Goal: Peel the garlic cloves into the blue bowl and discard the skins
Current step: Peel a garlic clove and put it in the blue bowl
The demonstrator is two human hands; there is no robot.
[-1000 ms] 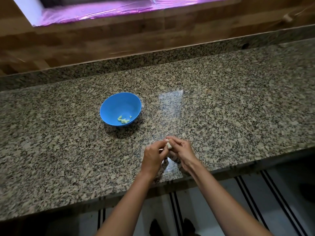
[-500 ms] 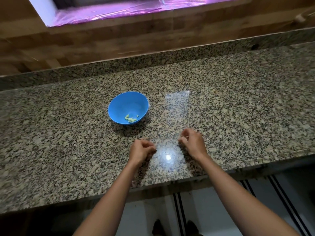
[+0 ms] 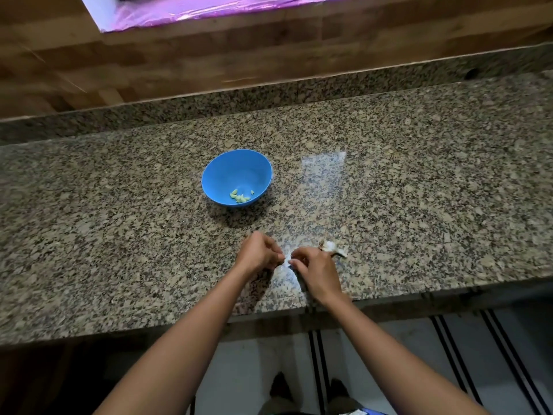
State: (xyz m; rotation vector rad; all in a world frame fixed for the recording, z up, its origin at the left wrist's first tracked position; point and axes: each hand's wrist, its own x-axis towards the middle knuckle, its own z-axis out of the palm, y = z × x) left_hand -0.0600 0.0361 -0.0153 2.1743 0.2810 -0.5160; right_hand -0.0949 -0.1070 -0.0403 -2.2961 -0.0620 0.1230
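A: Granite desk (image 3: 419,175), wooden wall behind. Where is the work?

B: Peeled cloves (image 3: 239,196) lie in the blue bowl (image 3: 221,172), mid-desk. Near the front edge, left hand (image 3: 259,252) and right hand (image 3: 314,269) are curled, fingertips almost meeting; contents cannot be told. Garlic skins (image 3: 333,248) lie just beside the right hand.

A: Step, and change?

B: Probably gathering skins; next, pinch and discard. Half a second ago the hands were apart.

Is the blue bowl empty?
No, the blue bowl holds a few pale peeled garlic cloves at its bottom.
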